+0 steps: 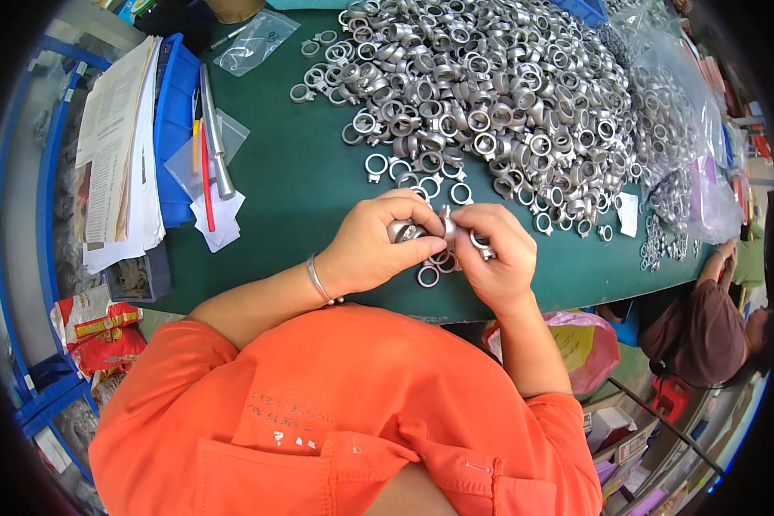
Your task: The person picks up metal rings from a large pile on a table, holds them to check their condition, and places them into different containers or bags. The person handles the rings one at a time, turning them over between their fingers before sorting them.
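Note:
My left hand is closed around a few silver metal rings, its thumb and forefinger pressed toward the middle. Opposite it, my right hand is closed too, with another metal ring showing among its fingers. Between the two sets of fingertips stands a small metal ring seen edge-on, and both hands touch it. Loose metal rings lie on the green table just below the fingers. A large heap of similar rings, each with a small lug, spreads beyond my hands.
The green table bears a blue tray with papers and pens at left. Clear plastic bags of rings stand at right. A person in a brown top sits at the far right. A pink bag is below the table edge.

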The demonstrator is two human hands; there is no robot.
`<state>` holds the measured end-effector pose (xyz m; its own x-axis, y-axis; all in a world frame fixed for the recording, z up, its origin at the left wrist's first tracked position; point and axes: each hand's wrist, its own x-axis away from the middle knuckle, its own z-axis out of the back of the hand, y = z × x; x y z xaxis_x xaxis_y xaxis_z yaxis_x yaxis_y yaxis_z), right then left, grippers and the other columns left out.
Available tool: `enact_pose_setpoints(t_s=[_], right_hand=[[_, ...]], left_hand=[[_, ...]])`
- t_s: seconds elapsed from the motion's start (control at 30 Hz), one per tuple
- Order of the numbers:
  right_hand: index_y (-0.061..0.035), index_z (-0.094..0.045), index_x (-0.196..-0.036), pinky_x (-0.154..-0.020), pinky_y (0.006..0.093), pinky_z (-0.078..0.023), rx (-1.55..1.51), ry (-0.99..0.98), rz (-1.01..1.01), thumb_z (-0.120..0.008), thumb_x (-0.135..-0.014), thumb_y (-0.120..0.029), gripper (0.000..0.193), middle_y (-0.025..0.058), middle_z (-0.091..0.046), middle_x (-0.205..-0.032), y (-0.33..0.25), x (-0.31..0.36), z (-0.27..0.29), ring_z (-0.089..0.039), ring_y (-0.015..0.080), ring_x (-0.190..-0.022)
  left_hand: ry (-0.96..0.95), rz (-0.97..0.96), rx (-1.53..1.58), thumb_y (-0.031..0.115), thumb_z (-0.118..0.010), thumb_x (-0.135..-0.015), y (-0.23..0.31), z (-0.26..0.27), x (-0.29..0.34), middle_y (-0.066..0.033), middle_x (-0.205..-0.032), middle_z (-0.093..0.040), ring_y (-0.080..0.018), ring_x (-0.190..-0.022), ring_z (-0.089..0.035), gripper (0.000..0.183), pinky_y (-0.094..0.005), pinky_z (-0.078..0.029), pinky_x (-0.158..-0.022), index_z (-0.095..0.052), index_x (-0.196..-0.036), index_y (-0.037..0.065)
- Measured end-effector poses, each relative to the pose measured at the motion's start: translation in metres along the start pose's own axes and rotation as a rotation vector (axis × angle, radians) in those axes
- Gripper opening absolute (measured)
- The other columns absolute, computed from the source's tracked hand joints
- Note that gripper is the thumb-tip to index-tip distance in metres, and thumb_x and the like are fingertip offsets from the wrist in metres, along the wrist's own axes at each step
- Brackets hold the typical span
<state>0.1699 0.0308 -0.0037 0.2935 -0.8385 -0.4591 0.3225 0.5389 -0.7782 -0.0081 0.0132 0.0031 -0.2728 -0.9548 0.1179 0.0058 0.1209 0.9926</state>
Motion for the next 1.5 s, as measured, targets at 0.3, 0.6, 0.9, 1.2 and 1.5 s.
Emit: enact_pose_setpoints(t_s=[0.3, 0.6, 0.9, 1.2, 1.5], right_hand=[[0.0023, -0.059, -0.103, -0.058, 0.0202, -0.047, -0.674, -0.138, -0.621, -0.067, -0.077, -0.006, 0.028, 0.0058, -0.061, -0.083, -0.002, 0.021, 0.003, -0.057, 0.0082, -0.068], [0.0016, -0.06, -0.099, -0.064, 0.024, -0.046, -0.35, -0.11, -0.289, -0.07, -0.068, 0.0, 0.032, 0.0103, -0.061, -0.087, -0.002, 0.016, 0.001, -0.058, 0.0136, -0.073], [0.001, -0.06, -0.094, -0.07, 0.0259, -0.048, -0.682, 0.042, -0.407, -0.061, -0.071, 0.009, 0.025, 0.0143, -0.061, -0.097, -0.008, 0.018, -0.008, -0.06, 0.0185, -0.081], [0.0034, -0.055, -0.104, -0.055, 0.0225, -0.047, -0.644, 0.058, -0.44, -0.055, -0.08, 0.004, 0.024, 0.0137, -0.061, -0.088, -0.006, 0.014, -0.006, -0.06, 0.0174, -0.07], [-0.0061, -0.053, -0.105, -0.038, 0.0238, -0.034, -1.525, -0.135, -1.157, -0.033, -0.088, -0.055, 0.056, 0.0038, -0.054, -0.076, -0.017, 0.004, -0.008, -0.047, 0.013, -0.05]], left_hand=[[-0.047, -0.217, -0.127, 0.0, -0.066, -0.072, -0.002, 0.0, 0.002, -0.004, -0.086, -0.056, -0.0119, -0.077, -0.054, 0.012, -0.0238, -0.043, -0.069, -0.063, -0.083, 0.002], [-0.044, -0.086, 0.123, -0.002, -0.061, -0.077, -0.002, 0.0, 0.005, -0.0059, -0.084, -0.055, -0.0106, -0.073, -0.053, 0.008, -0.0215, -0.043, -0.06, -0.062, -0.085, -0.001], [-0.022, -0.351, -0.178, 0.002, -0.064, -0.075, -0.001, -0.001, 0.0, -0.005, -0.081, -0.056, -0.0122, -0.073, -0.054, 0.008, -0.0238, -0.043, -0.065, -0.063, -0.082, 0.002], [0.075, -0.371, -0.237, 0.004, -0.07, -0.071, -0.002, -0.002, 0.002, -0.0047, -0.079, -0.056, -0.0133, -0.072, -0.053, 0.011, -0.0246, -0.043, -0.062, -0.062, -0.08, 0.003], [-0.05, -0.86, -0.654, 0.01, -0.078, -0.057, 0.021, -0.014, -0.014, -0.0057, -0.078, -0.055, -0.0214, -0.067, -0.055, 0.026, -0.0302, -0.045, -0.058, -0.061, -0.076, 0.004]])
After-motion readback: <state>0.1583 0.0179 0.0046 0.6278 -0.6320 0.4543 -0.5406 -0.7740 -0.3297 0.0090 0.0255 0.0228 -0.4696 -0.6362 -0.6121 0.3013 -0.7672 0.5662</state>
